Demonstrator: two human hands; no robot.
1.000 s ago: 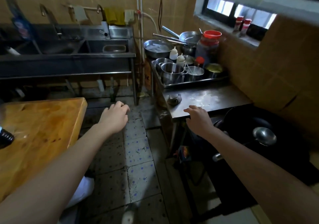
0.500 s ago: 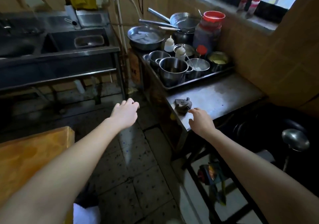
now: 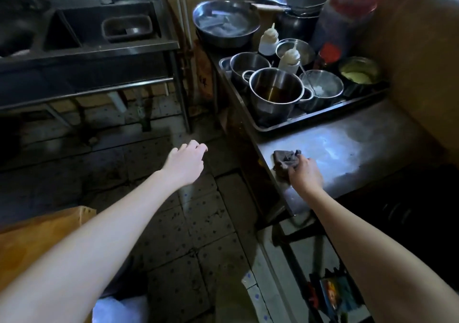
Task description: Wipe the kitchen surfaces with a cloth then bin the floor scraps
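Note:
A crumpled dark grey cloth lies near the front left corner of the steel counter. My right hand rests on the cloth's near side with the fingers curled onto it, gripping it. My left hand hangs in the air over the tiled floor, left of the counter, fingers loosely curled and holding nothing.
A metal tray at the back of the counter holds several steel pots and squeeze bottles; pans and a red-lidded jar stand behind it. A steel sink unit is at the far left, a wooden board at the near left, a dark stove area at the right.
My view has moved closer to the counter and tilted down. My right hand went forward from the counter edge onto the cloth and closed on it. My left hand stayed in the air.

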